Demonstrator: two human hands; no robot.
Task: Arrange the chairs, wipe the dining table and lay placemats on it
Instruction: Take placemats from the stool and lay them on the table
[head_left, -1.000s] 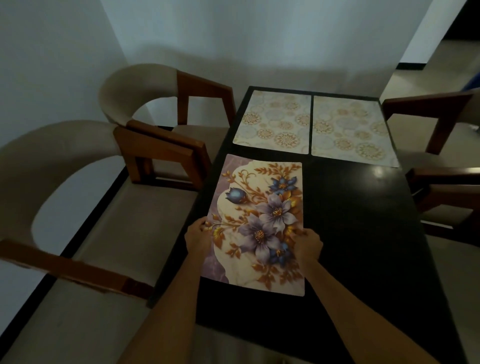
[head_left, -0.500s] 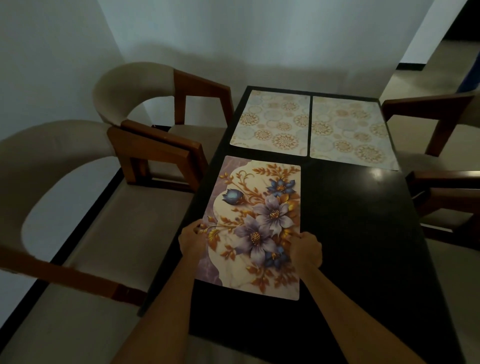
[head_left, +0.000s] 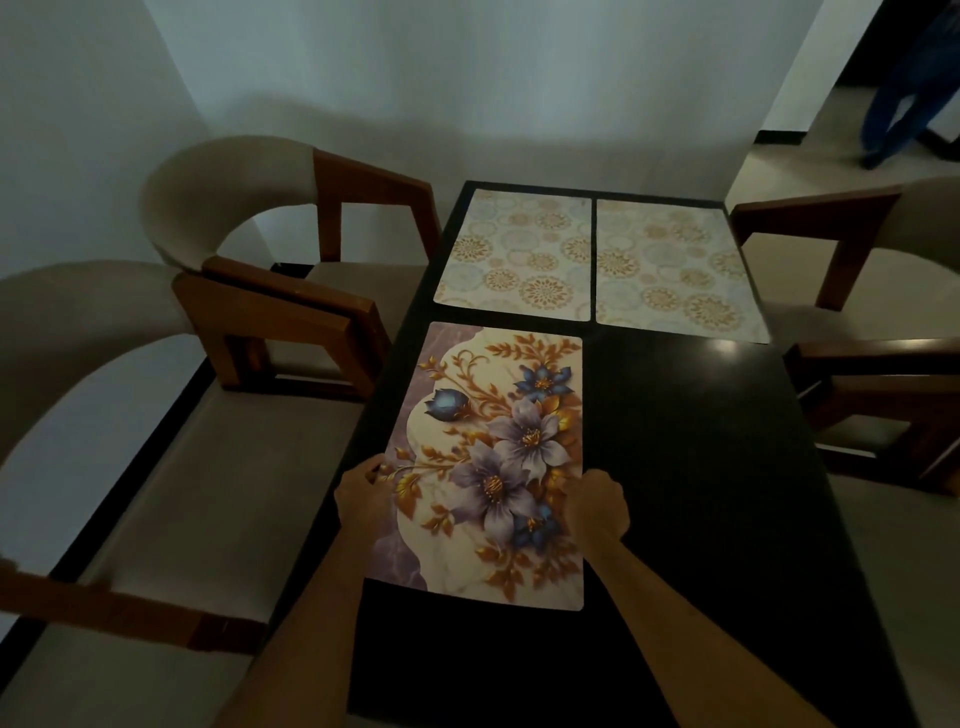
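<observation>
On the dark desk (head_left: 701, 493), floral placemat (head_left: 493, 457) lies flat along the left edge, bare room to its right; left hand (head_left: 363, 493) and right hand (head_left: 597, 501) pinch its long sides, fingers curled.

Dining table (head_left: 696, 467): dark, glossy top. Floral placemat (head_left: 498, 457): smooth, printed, slight sheen. Chairs (head_left: 291, 291): wooden frames, matt beige upholstery.
</observation>
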